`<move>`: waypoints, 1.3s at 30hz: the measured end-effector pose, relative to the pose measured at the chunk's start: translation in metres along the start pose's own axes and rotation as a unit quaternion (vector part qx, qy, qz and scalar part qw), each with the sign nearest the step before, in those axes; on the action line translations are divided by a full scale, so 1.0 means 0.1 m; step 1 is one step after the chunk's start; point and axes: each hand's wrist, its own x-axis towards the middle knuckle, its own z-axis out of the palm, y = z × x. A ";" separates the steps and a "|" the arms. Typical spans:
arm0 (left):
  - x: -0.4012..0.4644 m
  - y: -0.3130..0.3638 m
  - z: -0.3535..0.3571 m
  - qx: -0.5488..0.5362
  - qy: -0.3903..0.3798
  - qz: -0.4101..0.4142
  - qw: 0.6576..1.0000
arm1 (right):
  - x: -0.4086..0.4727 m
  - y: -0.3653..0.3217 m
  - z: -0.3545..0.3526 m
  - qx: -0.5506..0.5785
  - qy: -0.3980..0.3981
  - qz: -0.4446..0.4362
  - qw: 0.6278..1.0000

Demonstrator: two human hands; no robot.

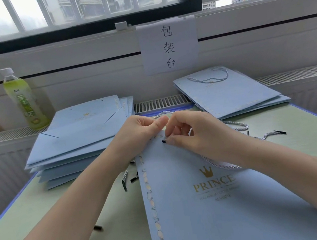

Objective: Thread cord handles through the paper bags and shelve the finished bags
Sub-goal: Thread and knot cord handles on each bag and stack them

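Bag (208, 205) lies flat at centre frame; right hand (195, 132) pinches the cord's black tip (164, 141) at its top edge, left hand (141, 133) grips that edge. Steady the paper, aim the tip squarely through the hole.

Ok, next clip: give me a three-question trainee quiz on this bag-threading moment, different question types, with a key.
1. True or false: the stack of bags at the left has cord handles fitted.
2. Multiple choice: the right hand pinches a black cord tip at which spot on the front bag? A) its bottom edge B) near its top edge C) over the PRINCE logo
3. Fill in: the bottle with the white cap holds a ____ coloured drink.

Key:
1. False; handles show only on the right pile.
2. B
3. Green; the left hand is nowhere near it.
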 end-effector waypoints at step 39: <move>-0.10 0.28 0.19 0.049 0.074 0.114 0.990 | 0.06 -0.05 -0.28 0.069 0.060 0.012 0.996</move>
